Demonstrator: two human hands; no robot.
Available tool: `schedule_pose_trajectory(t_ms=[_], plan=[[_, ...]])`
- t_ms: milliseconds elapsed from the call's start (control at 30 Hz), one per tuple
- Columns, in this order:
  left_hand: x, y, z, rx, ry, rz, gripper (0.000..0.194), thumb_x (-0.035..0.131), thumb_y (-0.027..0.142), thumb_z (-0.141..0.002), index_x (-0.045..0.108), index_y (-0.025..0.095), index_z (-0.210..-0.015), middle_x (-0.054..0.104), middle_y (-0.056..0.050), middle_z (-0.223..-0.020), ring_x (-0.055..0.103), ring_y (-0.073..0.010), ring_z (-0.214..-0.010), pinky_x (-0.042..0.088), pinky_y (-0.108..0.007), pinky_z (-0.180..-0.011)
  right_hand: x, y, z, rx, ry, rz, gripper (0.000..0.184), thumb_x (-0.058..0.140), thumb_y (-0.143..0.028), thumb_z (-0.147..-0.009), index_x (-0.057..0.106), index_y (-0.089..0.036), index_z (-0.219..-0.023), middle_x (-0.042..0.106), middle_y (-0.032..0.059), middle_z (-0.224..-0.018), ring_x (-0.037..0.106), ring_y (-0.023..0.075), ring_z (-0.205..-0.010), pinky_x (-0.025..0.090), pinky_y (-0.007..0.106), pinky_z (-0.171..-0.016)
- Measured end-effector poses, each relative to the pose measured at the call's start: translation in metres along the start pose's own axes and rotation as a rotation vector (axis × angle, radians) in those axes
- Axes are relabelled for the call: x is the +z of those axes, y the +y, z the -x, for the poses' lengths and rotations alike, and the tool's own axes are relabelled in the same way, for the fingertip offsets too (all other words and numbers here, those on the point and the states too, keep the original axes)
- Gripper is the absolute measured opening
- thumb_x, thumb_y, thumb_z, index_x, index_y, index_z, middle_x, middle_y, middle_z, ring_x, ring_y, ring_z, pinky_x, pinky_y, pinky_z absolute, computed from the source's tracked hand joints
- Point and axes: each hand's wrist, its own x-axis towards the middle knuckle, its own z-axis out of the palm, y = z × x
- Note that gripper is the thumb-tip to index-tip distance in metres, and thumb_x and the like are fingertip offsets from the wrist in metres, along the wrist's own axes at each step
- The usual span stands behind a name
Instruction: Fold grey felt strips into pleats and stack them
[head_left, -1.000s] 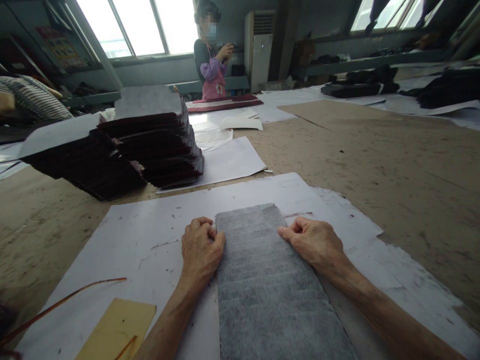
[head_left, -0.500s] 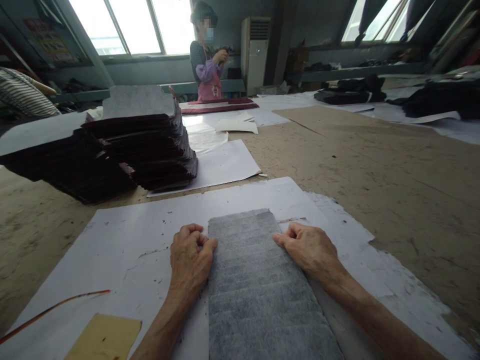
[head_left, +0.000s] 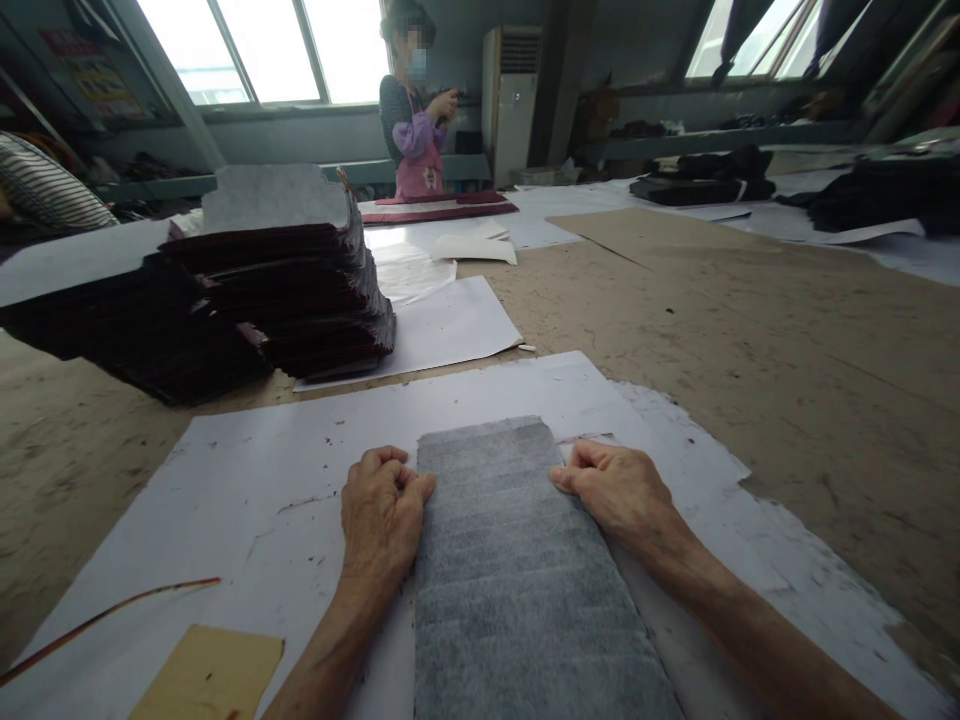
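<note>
grey sheet (head_left: pixel 517 570) on paper-strewn table (head_left: pixel 750 360), windows (head_left: pixel 345 50) beyond

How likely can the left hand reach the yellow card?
Probably yes: only white paper seems to separate the left hand, at the edge of the grey sheet, from the yellow card.
</note>
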Motion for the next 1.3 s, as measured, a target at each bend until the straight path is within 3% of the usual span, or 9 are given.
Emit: schedule_pose_trajectory(t_ms=[267,567,933,1300], plan=[[0.002,0.002,-0.001,-0.012,-0.004,-0.003,0.018,0.052,0.028,-0.067,0.048,0.02,-0.051,0.057,-0.004,-0.099,0.047,-0.0238,-0.094,0.035,-0.04,-0.086,0.0,0.005,0.0,-0.045,-0.008,-0.071,0.022,0.055,-0.033,-0.061,0.044,-0.02,-0.047,0.046,-0.0048,-0.048,0.044,0.0114,-0.049,0.029,0.023,-0.047],[0.0,0.002,0.0,-0.007,-0.013,-0.021,0.019,0.053,0.028,-0.068,0.049,0.02,-0.051,0.057,-0.004,-0.1,0.047,-0.0239,-0.095,0.035,-0.04,-0.087,-0.005,-0.005,-0.003,0.03,-0.049,0.034,0.022,0.059,-0.031,-0.06,0.048,-0.02,-0.045,0.047,-0.0035,-0.046,0.046,0.0137,-0.052,0.028,0.025,-0.048],[0.002,0.004,0.0,-0.002,0.039,-0.018,0.019,0.055,0.021,-0.068,0.047,0.02,-0.05,0.058,-0.003,-0.097,0.049,-0.022,-0.093,0.038,-0.037,-0.085,-0.003,-0.003,-0.008,0.02,-0.102,0.093,0.026,0.056,-0.037,-0.062,0.045,-0.02,-0.046,0.052,-0.0023,-0.055,0.049,0.0154,-0.058,0.031,0.027,-0.053],[0.003,0.003,0.001,-0.001,0.056,-0.065,0.017,0.057,0.02,-0.068,0.048,0.019,-0.053,0.057,-0.003,-0.1,0.049,-0.0223,-0.094,0.038,-0.037,-0.086,-0.002,-0.006,0.003,0.013,-0.026,0.193,0.024,0.054,-0.039,-0.066,0.047,-0.022,-0.05,0.055,-0.0026,-0.054,0.051,0.0158,-0.057,0.03,0.026,-0.05]])
